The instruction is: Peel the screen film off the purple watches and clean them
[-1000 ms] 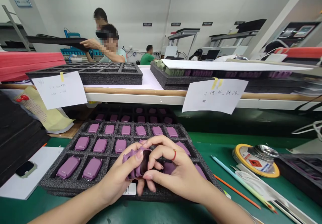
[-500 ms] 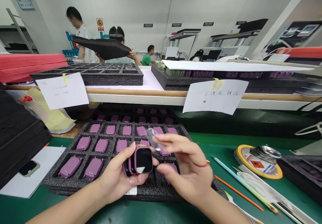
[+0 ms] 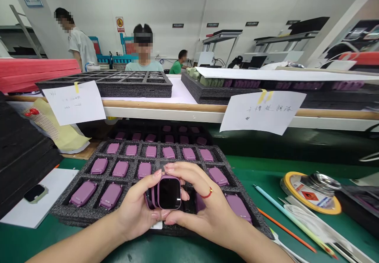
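Observation:
In my left hand (image 3: 134, 209) is a small stack of smartwatch bodies (image 3: 169, 193) with purple frames and black screens, standing on edge with the front screen facing me. The fingers and thumb of my left hand are closed round the stack. My right hand (image 3: 207, 206) curves round the front watch from the right, fingertips at its top edge and thumb at its bottom. A greyish see-through bit of film (image 3: 160, 163) shows behind those fingertips, partly hidden. Beneath both hands lies a black foam tray (image 3: 63, 209) with purple watch bodies (image 3: 83, 193) face down in its pockets.
At left, a watch (image 3: 35, 194) lies on white paper. To the right are a light-blue brush (image 3: 278, 206), an orange stick (image 3: 288, 231) and a yellow-rimmed tin (image 3: 310, 194). A shelf (image 3: 166, 111) with foam trays crosses ahead; several people are beyond.
My right hand has moved left, from holding a clear film beside the stack to closing round the front watch. A white reflection has gone from its screen. The person opposite has lowered a black foam sheet.

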Tool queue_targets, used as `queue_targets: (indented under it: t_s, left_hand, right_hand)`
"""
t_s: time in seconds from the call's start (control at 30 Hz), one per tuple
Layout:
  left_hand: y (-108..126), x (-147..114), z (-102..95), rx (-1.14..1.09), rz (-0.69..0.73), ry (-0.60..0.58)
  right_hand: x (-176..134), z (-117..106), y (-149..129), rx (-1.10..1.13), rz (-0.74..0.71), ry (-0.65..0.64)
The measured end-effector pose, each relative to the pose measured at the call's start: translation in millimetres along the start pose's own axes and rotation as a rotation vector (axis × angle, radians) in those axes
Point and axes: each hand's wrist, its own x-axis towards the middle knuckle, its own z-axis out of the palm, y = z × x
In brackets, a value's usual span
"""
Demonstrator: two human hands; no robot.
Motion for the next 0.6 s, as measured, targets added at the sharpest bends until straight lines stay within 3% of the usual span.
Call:
queue_targets:
  t_s: [0.1,0.17,0.37,0.6]
  left_hand:
    - [-1.5,-0.9,-0.9,0.0,0.023,-0.032]
    - [-2.0,-1.3,-1.5,-0.016,0.024,-0.059]
    - [-0.3,-0.3,-2.0,-0.048,0.031,-0.08]
    - [-0.1,1.6,-0.5,-0.064,0.043,-0.074]
  right_hand:
    - [-2.5,-1.2,-4.0,-0.014,-0.041,-0.028]
    - [-4.9,-1.5,-5.1,-0.006,-0.075,0.021]
    - [-6.3,-1.5,0.4,0.019,-0.079,0.413]
    - [-4.0,0.0,0.7,-0.012,-0.056,0.414]
